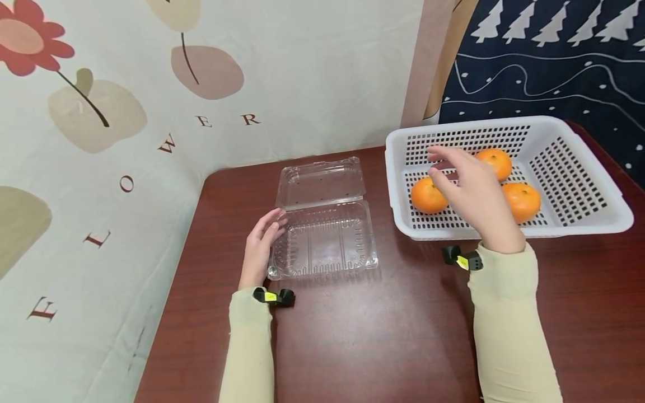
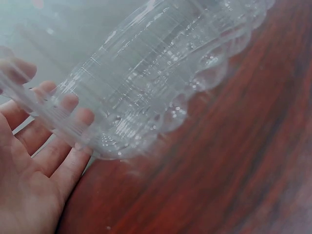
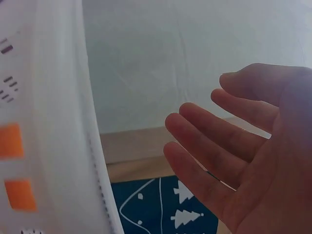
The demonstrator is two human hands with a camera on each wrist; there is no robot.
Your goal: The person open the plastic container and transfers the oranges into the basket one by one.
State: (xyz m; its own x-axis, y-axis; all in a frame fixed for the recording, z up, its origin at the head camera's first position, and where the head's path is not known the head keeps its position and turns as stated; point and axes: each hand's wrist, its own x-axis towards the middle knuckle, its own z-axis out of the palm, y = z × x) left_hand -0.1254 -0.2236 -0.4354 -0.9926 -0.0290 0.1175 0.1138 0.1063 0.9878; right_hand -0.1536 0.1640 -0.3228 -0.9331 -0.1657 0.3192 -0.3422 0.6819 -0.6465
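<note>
A clear plastic clamshell box lies on the table with its lid folded back toward the wall. My left hand is at the box's left side, its loosely extended fingers touching the side wall. Over the white basket, my right hand is raised with fingers apart and nothing held. Beneath and around that hand are three oranges: one at the left, one behind and one at the right, the last two partly covered by the hand.
The dark red table meets a pale patterned cloth at the back and left. Behind the basket hangs a dark blue cloth with white trees. The basket has raised, slotted walls and stands near the table's right edge.
</note>
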